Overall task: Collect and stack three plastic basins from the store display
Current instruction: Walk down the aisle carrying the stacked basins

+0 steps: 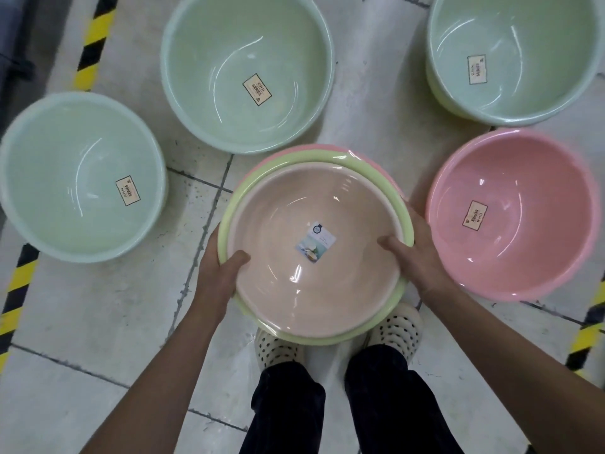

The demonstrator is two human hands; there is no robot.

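Observation:
I hold a nested stack of three basins in front of me, above my feet. A peach basin [314,273] with a small sticker lies on top, inside a yellow-green basin [327,160]; a pink basin [294,150] shows only as a rim sliver underneath. My left hand [219,270] grips the stack's left rim, thumb inside the peach bowl. On the right rim sits my right hand [415,253], thumb also inside.
Loose basins stand on the tiled floor [98,322]: mint ones at left [82,178], top middle [245,70] and top right [517,57], a pink one [514,214] at right. Yellow-black hazard tape [16,290] runs along the left and lower right. My spotted shoes [396,329] are below the stack.

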